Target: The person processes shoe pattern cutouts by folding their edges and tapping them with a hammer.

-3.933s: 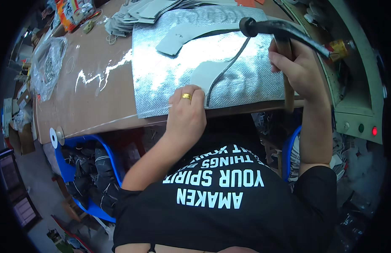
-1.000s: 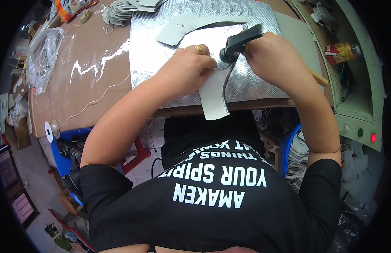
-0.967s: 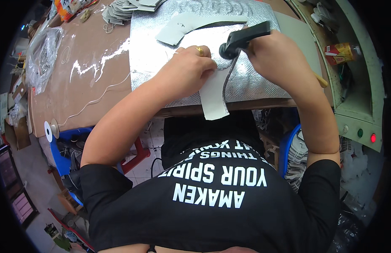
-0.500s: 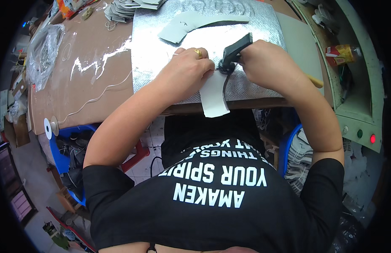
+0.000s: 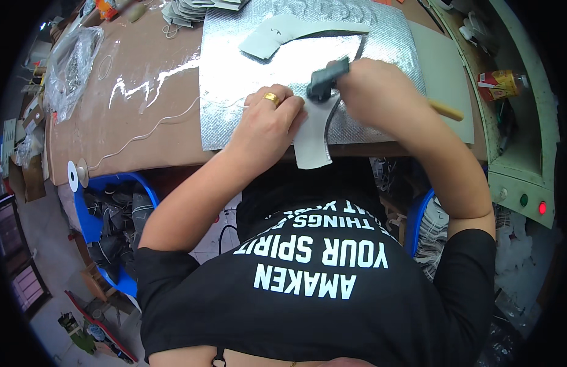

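Observation:
My right hand [image 5: 375,85] is closed around a hammer with a dark head [image 5: 323,81]; its pale wooden handle [image 5: 445,110] comes out past my forearm. The hammer head is at the upper part of a curved white strip of sheet material [image 5: 312,144] with a dark edge. Lying on a silver foil mat [image 5: 234,104], the strip overhangs the table's near edge. My left hand [image 5: 268,116], with a gold ring, has its fingers pressed together at the strip's left side. A similar curved white piece [image 5: 277,37] lies farther back on the mat.
White string [image 5: 155,131] runs from a spool [image 5: 73,175] at the table's left edge toward my left hand. Stacked grey pieces [image 5: 195,11] and a clear plastic bag [image 5: 78,70] sit on the brown table. Blue bins [image 5: 88,226] flank me below. At right, a bottle [image 5: 498,84] lies on a shelf.
The hammer head has tilted and shifted a little left, onto the strip's upper part. My left hand stays by the strip. The whole view has shifted slightly.

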{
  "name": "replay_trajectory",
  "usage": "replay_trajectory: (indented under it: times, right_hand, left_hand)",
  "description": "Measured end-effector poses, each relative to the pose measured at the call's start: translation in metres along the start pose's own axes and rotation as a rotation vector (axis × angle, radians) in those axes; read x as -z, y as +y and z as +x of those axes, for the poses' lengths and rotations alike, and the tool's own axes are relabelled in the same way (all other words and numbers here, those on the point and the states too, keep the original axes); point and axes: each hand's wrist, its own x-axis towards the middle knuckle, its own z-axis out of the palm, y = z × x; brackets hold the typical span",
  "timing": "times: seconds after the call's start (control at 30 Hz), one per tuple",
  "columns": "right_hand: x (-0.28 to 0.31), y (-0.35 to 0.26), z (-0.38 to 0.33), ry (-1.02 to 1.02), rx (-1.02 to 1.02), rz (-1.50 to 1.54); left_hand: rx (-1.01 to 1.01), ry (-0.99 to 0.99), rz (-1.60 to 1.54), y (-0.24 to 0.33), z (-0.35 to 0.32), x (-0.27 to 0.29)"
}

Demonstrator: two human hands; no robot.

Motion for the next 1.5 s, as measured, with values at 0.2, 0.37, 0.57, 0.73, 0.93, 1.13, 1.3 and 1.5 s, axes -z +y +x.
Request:
replay_trajectory:
  times: [0.2, 0.37, 0.57, 0.73, 0.93, 1.13, 1.3, 1.5]
  right_hand:
    - [0.014, -0.002, 0.009, 0.058, 0.036, 0.023]
    - [-0.001, 0.001, 0.015, -0.059, 0.071, -0.010]
    - [0.004, 0.035, -0.016, 0.481, -0.006, 0.345]
    - [-0.012, 0.081, -0.064, 0.277, -0.585, 0.353]
    - [-0.035, 0.086, -0.087, 0.285, -0.657, 0.451]
    - [-0.039, 0.095, -0.087, 0.350, -0.546, 0.421]
    - [-0.036, 0.098, -0.087, 0.267, -0.628, 0.464]
    - [-0.039, 0.098, -0.085, 0.316, -0.581, 0.461]
  left_hand:
    - [0.066, 0.045, 0.045, 0.003, -0.008, -0.006]
    - [0.102, 0.052, 0.086, 0.019, -0.010, 0.005]
    - [-0.028, -0.222, 0.054, 0.058, -0.023, 0.013]
    - [-0.079, -0.015, 0.117, 0.022, 0.022, 0.046]
    - [-0.273, 0.190, 0.468, -0.104, 0.124, 0.076]
    - [0.144, 0.083, 0.202, -0.141, 0.111, 0.052]
    - [0.852, 0.013, -0.989, -0.076, 0.104, 0.045]
    - [0.773, -0.105, -1.316, -0.064, 0.105, 0.036]
